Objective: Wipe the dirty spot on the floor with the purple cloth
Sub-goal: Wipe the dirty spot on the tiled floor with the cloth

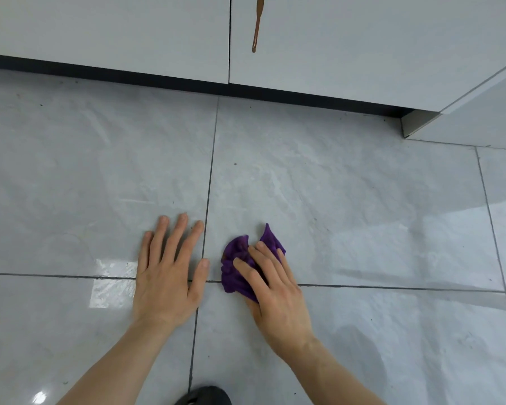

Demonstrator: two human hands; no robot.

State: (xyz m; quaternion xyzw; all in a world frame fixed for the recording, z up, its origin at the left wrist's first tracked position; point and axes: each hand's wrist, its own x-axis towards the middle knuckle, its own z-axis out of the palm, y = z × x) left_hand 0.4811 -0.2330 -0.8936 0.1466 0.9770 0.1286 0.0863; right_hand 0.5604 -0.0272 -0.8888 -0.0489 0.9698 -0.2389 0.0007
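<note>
right hand: my right hand (270, 285) is pressed flat-ish on top of the purple cloth (240, 258), fingers spread a little and curled over the bunch, pinning it to the floor (362, 200) rather than pinching it.

left hand: left hand (167, 270) is empty, palm down and fingers splayed on the tile just left of the cloth. Basically my prop so I can lean in.

where the cloth is: scrunched up right by the spot where the grout lines (206, 217) cross, its lower edge overlapping the horizontal line, just right of the vertical one.

the dirty spot: honestly can't see it, I'd guess it's under the cloth or my fingers. There are tiny dark specks further up the tile, but I can't tell if those count.

cloth direction: it's a wad, so no clean axis, but the long way runs roughly from lower left near the grout crossing up to the right, with one pointy corner sticking up toward the cabinet doors (100, 33).

how to do this bit well: I reckon short back-and-forth rubs with weight through the heel of the hand, keeping the wad under my fingers so it doesn't slide out.

watch out for: the glossy tile looks slippery, so the left hand should stay planted. Grout probably holds grime, worth a pass along the line.

progress: mid-wipe I'd say, can't judge if the spot's gone.
</note>
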